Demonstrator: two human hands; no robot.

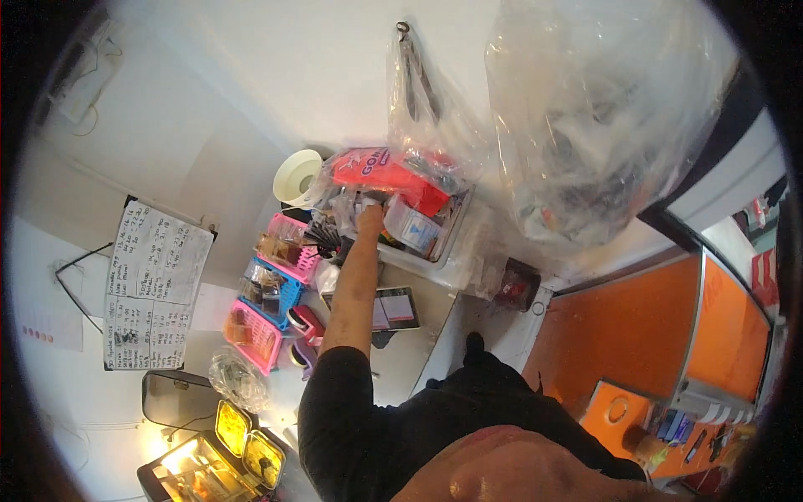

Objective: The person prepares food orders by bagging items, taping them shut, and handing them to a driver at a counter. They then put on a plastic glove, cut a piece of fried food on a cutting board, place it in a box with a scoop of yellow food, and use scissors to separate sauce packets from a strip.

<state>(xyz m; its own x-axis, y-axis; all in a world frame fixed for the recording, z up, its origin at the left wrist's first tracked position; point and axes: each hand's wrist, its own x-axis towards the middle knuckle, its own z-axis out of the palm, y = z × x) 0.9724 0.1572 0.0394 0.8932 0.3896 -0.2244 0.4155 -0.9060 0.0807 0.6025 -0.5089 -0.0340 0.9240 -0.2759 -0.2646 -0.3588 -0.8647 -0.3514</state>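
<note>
My left hand point(370, 221) reaches into a plastic tub point(446, 256) on the worktop, its fingers against whitish, clear plastic packaging point(346, 213). What the fingers hold, if anything, is too small to make out. Right of the hand lies a clear pack with a blue and white label point(413, 231). A red printed plastic bag point(386, 177) covers the tub's far side. Dark thin utensils or sticks point(323, 233) stand left of the hand. Under my forearm rests a tablet point(396, 309) with its screen lit. My right hand is out of view.
Pink point(307, 260) and blue baskets point(290, 300) hold small packs, beside tape dispensers point(307, 321). A cream bucket point(298, 179) stands behind. Clear bags point(602, 125) hang on the wall. A handwritten sheet point(157, 282) hangs left, above a lit glass case point(201, 470). Orange panels point(608, 320) stand right.
</note>
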